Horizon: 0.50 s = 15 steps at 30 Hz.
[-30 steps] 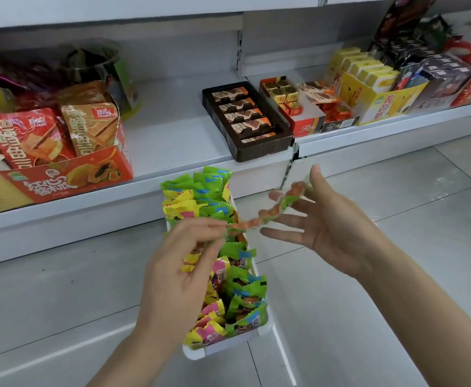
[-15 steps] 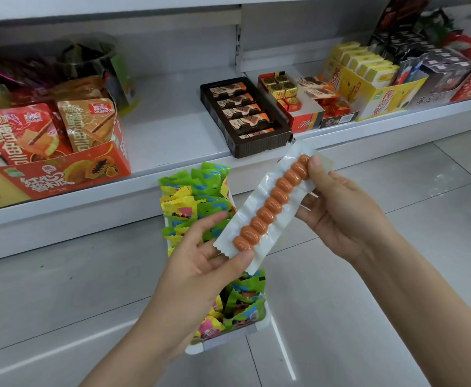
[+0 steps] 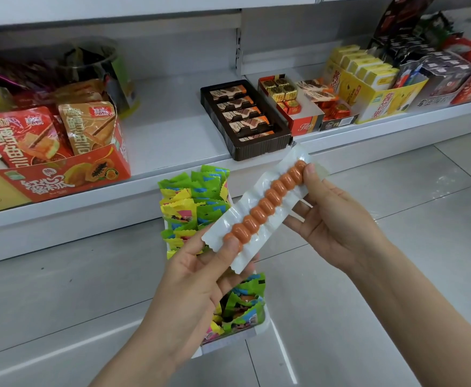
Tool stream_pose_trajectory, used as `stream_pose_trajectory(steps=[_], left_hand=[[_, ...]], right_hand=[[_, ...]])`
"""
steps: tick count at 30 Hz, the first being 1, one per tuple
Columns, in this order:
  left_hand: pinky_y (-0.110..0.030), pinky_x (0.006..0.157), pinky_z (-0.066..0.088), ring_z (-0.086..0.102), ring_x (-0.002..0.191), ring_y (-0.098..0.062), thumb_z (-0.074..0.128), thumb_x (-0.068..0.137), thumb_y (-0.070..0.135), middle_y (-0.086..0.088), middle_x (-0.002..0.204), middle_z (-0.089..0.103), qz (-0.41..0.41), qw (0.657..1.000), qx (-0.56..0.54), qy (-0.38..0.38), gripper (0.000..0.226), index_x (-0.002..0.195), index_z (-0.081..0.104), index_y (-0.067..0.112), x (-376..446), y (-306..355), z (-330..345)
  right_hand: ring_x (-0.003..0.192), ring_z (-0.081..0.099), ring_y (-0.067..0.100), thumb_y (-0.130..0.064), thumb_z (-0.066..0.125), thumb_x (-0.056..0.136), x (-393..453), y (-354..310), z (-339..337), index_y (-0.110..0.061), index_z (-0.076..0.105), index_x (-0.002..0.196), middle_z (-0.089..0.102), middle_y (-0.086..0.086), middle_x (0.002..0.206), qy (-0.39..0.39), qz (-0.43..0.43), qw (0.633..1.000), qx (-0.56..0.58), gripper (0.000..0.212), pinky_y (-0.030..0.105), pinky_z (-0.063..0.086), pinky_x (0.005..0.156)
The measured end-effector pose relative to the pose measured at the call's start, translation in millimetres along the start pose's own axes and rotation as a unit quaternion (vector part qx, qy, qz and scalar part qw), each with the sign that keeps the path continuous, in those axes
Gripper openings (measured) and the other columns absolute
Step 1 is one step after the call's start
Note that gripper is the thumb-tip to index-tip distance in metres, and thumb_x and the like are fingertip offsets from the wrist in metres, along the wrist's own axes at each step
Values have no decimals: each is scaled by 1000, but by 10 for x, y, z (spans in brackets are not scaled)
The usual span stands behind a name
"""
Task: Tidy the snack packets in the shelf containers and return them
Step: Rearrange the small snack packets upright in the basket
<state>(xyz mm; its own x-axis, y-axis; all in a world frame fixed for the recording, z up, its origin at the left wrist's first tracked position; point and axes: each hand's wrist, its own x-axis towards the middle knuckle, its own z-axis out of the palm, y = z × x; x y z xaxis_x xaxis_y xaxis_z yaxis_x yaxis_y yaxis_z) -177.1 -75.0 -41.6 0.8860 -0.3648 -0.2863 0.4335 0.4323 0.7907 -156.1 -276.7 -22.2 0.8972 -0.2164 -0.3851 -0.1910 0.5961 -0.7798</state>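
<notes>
White shelf (image 3: 170,127) with snack boxes (image 3: 61,152)

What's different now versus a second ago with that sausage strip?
The sausage strip has turned from edge-on to flat, facing the camera. The left hand now pinches its lower end, the right hand its upper end. The box of packets stays on the floor.

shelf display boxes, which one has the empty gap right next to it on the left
The dark brown plastic tray of chocolate bars. Bare white shelf separates it from the red cardboard box of papaya snack packets; the red, black and yellow boxes to its right stand packed together.
</notes>
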Motion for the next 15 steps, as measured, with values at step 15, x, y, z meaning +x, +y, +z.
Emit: stream_pose_trajectory(steps=[15], left_hand=[[-30, 85, 49, 63, 96, -25, 67, 78, -8, 1, 112, 71, 425, 691, 579, -79, 41, 109, 77, 16, 173, 139, -281]], right_hand=[[99, 72, 36, -56, 51, 88, -44, -373, -232, 0, 63, 117, 71, 21, 114, -74, 108, 987, -97, 65, 37, 62, 68]])
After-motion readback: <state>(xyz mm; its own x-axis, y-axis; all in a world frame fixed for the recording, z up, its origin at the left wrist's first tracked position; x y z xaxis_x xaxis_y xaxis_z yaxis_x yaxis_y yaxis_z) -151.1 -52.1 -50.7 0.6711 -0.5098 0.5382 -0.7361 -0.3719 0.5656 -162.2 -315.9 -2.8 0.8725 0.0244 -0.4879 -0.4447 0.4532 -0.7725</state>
